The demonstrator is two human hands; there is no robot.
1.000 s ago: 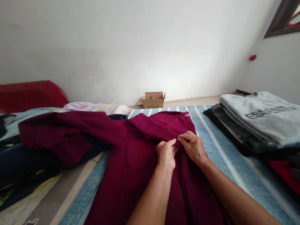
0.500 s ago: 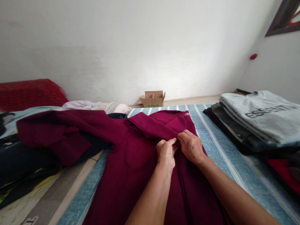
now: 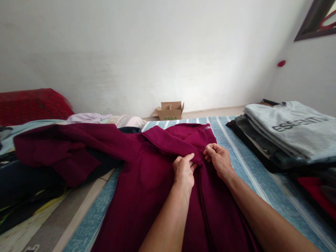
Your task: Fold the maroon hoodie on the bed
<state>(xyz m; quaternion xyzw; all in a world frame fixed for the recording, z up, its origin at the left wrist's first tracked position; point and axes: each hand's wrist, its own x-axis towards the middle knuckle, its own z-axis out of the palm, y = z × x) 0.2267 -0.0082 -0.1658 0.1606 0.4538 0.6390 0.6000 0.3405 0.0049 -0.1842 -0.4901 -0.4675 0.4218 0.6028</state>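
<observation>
A burgundy long-sleeved jacket [image 3: 147,189] lies spread in front of me, its collar at the far end and a dark front seam running towards me. My left hand [image 3: 183,171] is closed on the jacket's collar edge, thumb on top and fingers partly hidden under the cloth. Just right of it, my right hand [image 3: 219,159] is curled with thumb and fingertips pinched together by the other side of the collar. Whether cloth is caught in that pinch is too small to tell. One sleeve [image 3: 70,140] stretches left over other clothes.
A stack of folded clothes with a grey lettered sweatshirt [image 3: 296,129] on top stands at the right. Dark clothes [image 3: 31,182] lie at the left. A blue striped sheet [image 3: 236,154] lies under the jacket. An open cardboard box [image 3: 170,111] sits by the wall.
My right hand has moved slightly right, away from my left hand, leaving a gap between them. My left hand keeps its hold on the collar edge. The view has shifted slightly.
</observation>
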